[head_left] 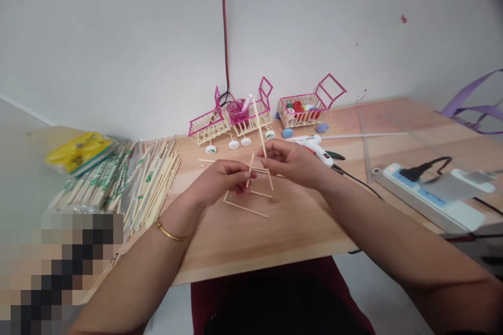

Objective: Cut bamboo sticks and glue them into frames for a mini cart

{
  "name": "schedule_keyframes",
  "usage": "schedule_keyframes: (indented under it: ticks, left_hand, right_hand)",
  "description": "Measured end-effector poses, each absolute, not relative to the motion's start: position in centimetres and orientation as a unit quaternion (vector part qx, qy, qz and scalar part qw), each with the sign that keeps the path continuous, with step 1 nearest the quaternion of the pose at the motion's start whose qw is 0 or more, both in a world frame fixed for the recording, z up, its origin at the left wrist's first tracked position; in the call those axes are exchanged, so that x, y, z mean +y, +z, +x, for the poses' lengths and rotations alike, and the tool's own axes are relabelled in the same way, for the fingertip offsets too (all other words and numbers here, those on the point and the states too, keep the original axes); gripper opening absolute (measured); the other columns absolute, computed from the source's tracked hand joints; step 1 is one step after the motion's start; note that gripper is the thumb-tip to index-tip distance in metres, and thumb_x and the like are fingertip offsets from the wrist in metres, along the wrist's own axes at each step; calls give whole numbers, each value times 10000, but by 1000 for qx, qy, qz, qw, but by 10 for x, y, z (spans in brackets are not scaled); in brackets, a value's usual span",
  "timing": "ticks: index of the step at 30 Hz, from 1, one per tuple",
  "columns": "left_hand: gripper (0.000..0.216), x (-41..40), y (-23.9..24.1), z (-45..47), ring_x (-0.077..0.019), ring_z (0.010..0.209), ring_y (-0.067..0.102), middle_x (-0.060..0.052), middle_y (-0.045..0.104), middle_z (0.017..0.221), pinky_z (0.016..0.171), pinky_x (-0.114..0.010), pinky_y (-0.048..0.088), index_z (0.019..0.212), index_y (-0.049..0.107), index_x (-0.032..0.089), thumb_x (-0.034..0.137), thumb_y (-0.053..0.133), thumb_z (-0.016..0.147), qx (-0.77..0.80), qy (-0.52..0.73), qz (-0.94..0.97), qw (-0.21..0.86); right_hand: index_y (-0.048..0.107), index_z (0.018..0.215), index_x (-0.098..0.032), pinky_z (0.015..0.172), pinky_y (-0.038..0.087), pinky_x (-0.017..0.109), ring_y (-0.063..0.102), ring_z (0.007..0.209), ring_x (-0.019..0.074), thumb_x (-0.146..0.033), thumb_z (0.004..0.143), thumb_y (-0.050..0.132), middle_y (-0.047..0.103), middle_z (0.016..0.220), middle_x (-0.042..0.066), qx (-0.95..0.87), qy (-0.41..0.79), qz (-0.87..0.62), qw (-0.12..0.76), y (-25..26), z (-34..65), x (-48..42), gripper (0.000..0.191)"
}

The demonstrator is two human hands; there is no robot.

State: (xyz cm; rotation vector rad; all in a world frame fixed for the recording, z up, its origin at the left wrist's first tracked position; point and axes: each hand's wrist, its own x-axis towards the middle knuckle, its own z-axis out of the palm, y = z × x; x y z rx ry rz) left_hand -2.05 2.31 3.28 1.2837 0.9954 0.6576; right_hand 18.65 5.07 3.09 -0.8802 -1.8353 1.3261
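Observation:
My left hand is closed in a pinch on a short wooden stick, held almost upright above the table. My right hand is closed on a long wooden stick that slants up toward the wall and down past my fingers. Both hands meet over a flat frame of thin sticks lying on the wooden table. A gold bangle sits on my left wrist.
A heap of chopsticks, some in wrappers, covers the left of the table beside a yellow packet. Three pink stick carts stand by the wall. A white glue gun lies behind my right hand; a power strip is at right.

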Motion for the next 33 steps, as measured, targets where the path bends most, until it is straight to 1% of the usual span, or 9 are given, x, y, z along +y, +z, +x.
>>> schedule_keyframes:
  ticks: [3,8,12,16,19,22,24,29,33]
  left_hand:
    - [239,21,34,-18,-82,523,582,-10,631,609,520,-202,475,828,687,103,331,693,756,429,284,566,645]
    - [231,19,35,-15,-76,507,557,0,614,593,514,-200,456,829,683,105,326,679,761,430,274,584,632]
    - [214,20,34,-16,-74,511,543,11,599,609,510,-200,432,838,665,116,320,661,773,433,289,589,618]
    - [198,21,33,-16,-73,535,523,2,604,621,548,-210,427,804,660,113,308,645,779,431,287,609,601]
    - [179,23,32,-18,-75,573,521,-2,610,640,574,-211,419,782,663,118,295,640,784,439,303,620,576]
    - [181,26,30,-20,-67,588,511,1,606,655,585,-203,411,752,660,122,300,652,785,454,346,610,550]
    - [196,28,30,-21,-58,571,499,6,602,649,572,-196,403,731,649,121,310,666,780,457,369,584,560]
    - [229,25,31,-18,-62,566,535,-10,631,670,546,-192,421,718,629,118,333,673,785,446,346,544,621]
    - [250,21,31,-15,-96,592,596,-33,657,669,548,-210,463,784,633,114,361,675,784,439,321,531,650]
  right_hand:
    - [588,907,-181,562,372,236,479,614,99,-306,808,608,528,687,-32,-714,513,-327,348,30,184,49,161]
    - [597,773,-167,542,326,234,423,585,90,-300,817,597,485,636,-39,-741,475,-333,338,32,184,48,140]
    - [583,746,-164,529,306,229,403,573,84,-309,822,600,471,622,-46,-736,476,-340,340,29,183,49,164]
    - [582,734,-168,513,292,227,382,556,78,-315,819,617,441,606,-56,-741,467,-341,342,27,183,49,173]
    - [595,746,-172,539,355,231,437,574,82,-319,820,625,500,633,-42,-731,486,-330,348,28,182,49,167]
    - [606,861,-184,602,445,249,537,619,94,-332,817,638,600,708,-19,-683,542,-328,362,29,182,49,158]
    - [593,905,-189,623,478,259,579,631,102,-337,810,652,623,700,-19,-651,567,-333,380,29,182,50,185]
    - [579,887,-195,624,503,266,607,617,103,-353,814,655,633,664,-26,-616,588,-319,415,28,181,50,190]
    - [576,860,-192,611,508,264,594,611,99,-379,803,666,628,671,-28,-610,595,-319,415,27,178,48,215]
